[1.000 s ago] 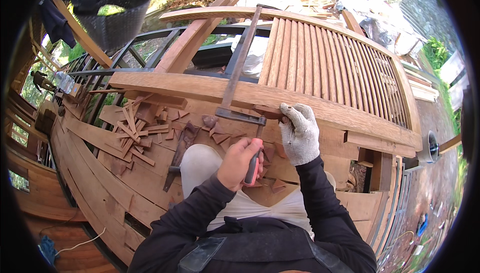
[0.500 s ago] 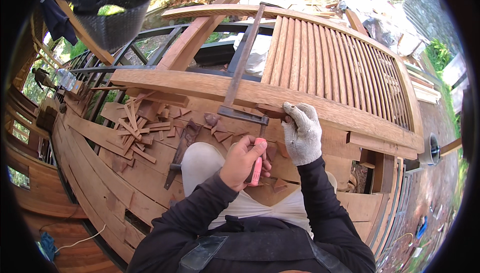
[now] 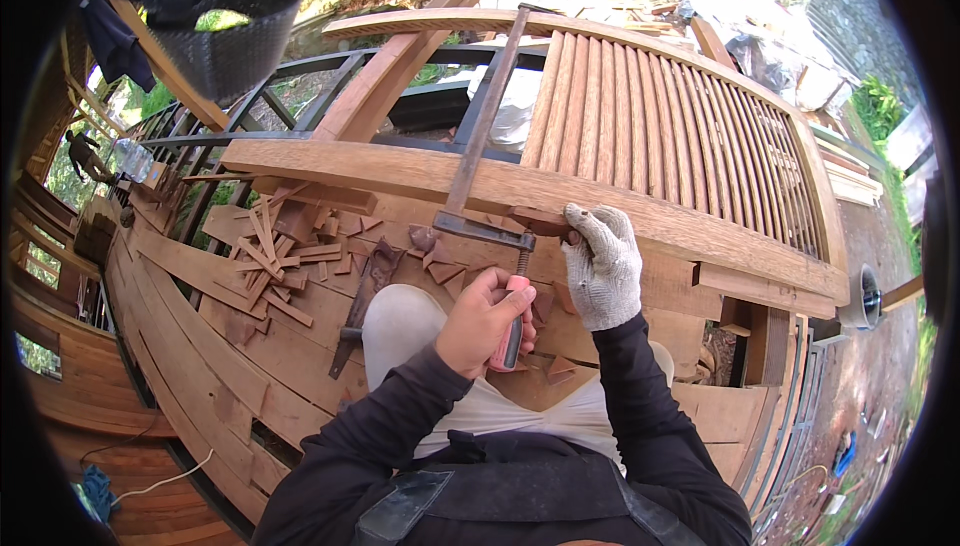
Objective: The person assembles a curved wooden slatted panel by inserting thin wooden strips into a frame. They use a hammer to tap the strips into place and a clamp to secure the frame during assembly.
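A long metal bar clamp [image 3: 487, 111] lies across a slatted wooden frame [image 3: 400, 168], hooked over its far rail. Bare, my left hand [image 3: 478, 324] is closed around the clamp's red and dark handle [image 3: 508, 344], below the screw. The clamp's sliding jaw [image 3: 480, 230] sits at the near side of the near rail. My right hand [image 3: 606, 271], in a pale knitted glove, pinches the end of a small wood block [image 3: 540, 219] beside the jaw, at the rail's near edge. Whether the screw touches the block I cannot tell.
Wood offcuts [image 3: 275, 261] are heaped on the plank floor [image 3: 290, 371] at left. A saw-like tool [image 3: 350, 336] lies by my left knee. Black metal railing [image 3: 290, 106] runs behind the frame. A grey bucket [image 3: 862, 301] stands at far right. A person [image 3: 85, 156] is far left.
The clamp handle has turned in my left hand, showing more of its dark side. The sliding jaw has shifted slightly left. My right hand stays at the block.
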`<state>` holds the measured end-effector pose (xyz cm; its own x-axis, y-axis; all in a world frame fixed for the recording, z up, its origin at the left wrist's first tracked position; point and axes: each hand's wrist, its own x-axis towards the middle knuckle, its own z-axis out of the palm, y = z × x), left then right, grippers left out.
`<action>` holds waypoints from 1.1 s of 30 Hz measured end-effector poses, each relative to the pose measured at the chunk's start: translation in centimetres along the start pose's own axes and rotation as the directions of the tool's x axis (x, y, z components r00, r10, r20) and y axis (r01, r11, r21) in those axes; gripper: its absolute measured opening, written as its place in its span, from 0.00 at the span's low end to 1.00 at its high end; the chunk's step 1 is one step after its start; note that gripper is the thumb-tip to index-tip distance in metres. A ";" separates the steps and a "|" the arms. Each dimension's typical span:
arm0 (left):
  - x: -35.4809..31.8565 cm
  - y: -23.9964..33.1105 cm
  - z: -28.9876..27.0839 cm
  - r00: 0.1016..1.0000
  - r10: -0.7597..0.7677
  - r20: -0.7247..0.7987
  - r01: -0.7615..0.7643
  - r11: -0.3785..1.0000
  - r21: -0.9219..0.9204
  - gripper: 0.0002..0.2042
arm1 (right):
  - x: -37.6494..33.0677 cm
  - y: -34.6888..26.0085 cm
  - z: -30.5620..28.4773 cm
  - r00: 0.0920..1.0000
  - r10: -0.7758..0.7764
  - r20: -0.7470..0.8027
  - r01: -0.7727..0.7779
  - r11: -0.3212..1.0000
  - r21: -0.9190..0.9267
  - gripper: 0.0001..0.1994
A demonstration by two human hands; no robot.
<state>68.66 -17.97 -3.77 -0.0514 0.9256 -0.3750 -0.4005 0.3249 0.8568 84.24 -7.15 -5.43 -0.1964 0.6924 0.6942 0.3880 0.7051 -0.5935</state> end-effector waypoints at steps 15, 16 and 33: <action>0.3 -0.3 -0.4 0.999 -0.036 -0.027 0.036 0.999 -0.005 0.10 | -0.1 0.4 0.2 1.000 -0.003 -0.013 0.003 1.000 0.000 0.21; 0.1 -0.2 -0.1 0.999 -0.037 -0.031 0.036 0.999 -0.013 0.10 | -0.1 0.5 0.3 1.000 -0.008 -0.021 0.008 1.000 0.001 0.21; -0.3 0.3 0.7 0.996 -0.081 0.023 0.080 0.995 0.064 0.14 | 0.1 0.1 0.2 0.999 0.004 -0.033 -0.002 0.998 0.068 0.20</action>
<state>69.15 -18.02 -3.14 0.0024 0.9004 -0.4351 -0.3438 0.4093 0.8452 84.06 -6.99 -5.52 -0.1648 0.6900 0.7048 0.3264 0.7124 -0.6212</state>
